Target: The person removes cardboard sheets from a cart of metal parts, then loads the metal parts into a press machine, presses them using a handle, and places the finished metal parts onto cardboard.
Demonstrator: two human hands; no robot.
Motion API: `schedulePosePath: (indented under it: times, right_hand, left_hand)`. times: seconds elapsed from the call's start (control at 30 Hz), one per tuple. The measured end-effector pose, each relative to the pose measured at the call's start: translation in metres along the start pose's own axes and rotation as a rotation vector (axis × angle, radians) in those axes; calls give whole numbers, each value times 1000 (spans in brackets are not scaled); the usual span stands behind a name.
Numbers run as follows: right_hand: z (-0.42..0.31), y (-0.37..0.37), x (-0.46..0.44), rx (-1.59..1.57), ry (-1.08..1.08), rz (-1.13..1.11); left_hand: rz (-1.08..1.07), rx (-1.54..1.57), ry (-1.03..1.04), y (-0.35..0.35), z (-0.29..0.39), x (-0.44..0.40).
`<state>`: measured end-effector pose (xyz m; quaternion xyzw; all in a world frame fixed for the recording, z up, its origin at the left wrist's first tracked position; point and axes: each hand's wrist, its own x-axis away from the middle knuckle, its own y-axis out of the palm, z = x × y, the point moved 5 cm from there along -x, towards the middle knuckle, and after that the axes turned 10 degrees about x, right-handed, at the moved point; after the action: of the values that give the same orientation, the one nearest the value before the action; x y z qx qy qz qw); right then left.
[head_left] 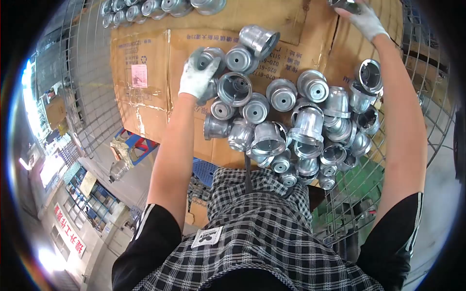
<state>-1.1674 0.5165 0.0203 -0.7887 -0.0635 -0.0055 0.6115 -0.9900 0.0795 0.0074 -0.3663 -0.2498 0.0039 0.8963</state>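
Observation:
My left hand (196, 77), in a white glove, has its fingers wrapped round a shiny metal cup-shaped part (211, 55) at the left side of the pile. Far off at the top right, my gloved right hand (366, 22) grips another metal cup-shaped part (345, 5), which the frame edge partly cuts off. Between my arms lies a heap of similar metal cups (282, 95), some bottom up, others on their sides with the open mouth showing. A metal cup (259, 41) lies on its side just beyond the left hand's part.
Flattened cardboard (187, 36) with printed text lies under the parts. Rows of metal cups (153, 7) stand at the far left. Wire mesh (90, 63) borders the cardboard on both sides. A blue and red stool (141, 145) is at the lower left.

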Motion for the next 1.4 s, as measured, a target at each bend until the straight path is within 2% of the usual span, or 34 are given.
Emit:
schedulePosePath:
  times: [0.03, 0.07, 0.17, 0.2, 0.23, 0.27, 0.3, 0.33, 0.43, 0.5, 0.6, 0.7, 0.8, 0.9, 1.0, 1.1, 1.17, 1.23, 1.27, 1.37, 1.4]
  right_hand:
    - [-10, 0, -12, -30, 81, -43]
    - [-19, 1, -22, -62, 163, -88]
    - [-20, 1, -50, -130, 335, -169]
    - [-17, 4, -52, -145, 384, -197]
    - [-16, 9, -55, -136, 377, -172]
    - [-14, 16, -57, -125, 368, -146]
    - [-15, 17, -56, -113, 361, -122]
    - [-21, 22, -58, -153, 262, -269]
    - [-60, 44, -34, 148, 61, -406]
    - [-114, 11, 9, -169, -163, -753]
    - [-109, 61, 61, 32, -212, -684]
    - [-131, 54, 114, 77, -276, -738]
    - [-124, 46, 139, 71, -208, -658]
    - [-122, 39, 150, 21, -169, -669]
    - [-124, 21, 156, 148, -104, -605]
    - [-108, -6, 169, 170, -35, -465]
    - [-85, -42, 192, 62, 32, -204]
    - [-54, -69, 229, 2, 115, -71]
    - [-39, -80, 250, 3, 166, -15]
    - [-13, -103, 332, -20, 321, 106]
    - [-8, -103, 358, -53, 372, 56]
  left_hand:
    - [-34, -2, -14, -2, 4, 2]
    - [-73, -77, 126, -1, 6, 6]
    - [-182, 20, -41, 2, 0, 15]
    - [-218, -141, 232, 11, -2, 19]
    - [-230, -96, 192, 20, -17, 26]
    - [-240, -51, 153, 23, -3, 36]
    - [-204, 27, -4, 25, -8, 39]
    - [-236, 3, 10, 28, -6, 42]
    - [-303, -26, 28, 32, -7, 61]
    - [-280, 9, 46, 33, -11, 67]
    - [-255, 10, 64, 40, -22, 87]
    - [-256, 39, 105, 45, -20, 99]
    - [-269, 0, 139, 46, -12, 103]
    - [-314, -22, 78, 44, -5, 101]
    - [-412, -139, -12, 39, 2, 96]
    - [-405, -292, 34, 19, 27, 106]
    - [-309, -211, 47, 5, 18, 109]
    - [-223, -159, 106, -15, 14, 120]
    - [-196, -73, 33, -26, 11, 129]
    - [-127, -36, -31, -60, -29, 156]
    - [-93, -18, -50, -69, -60, 163]
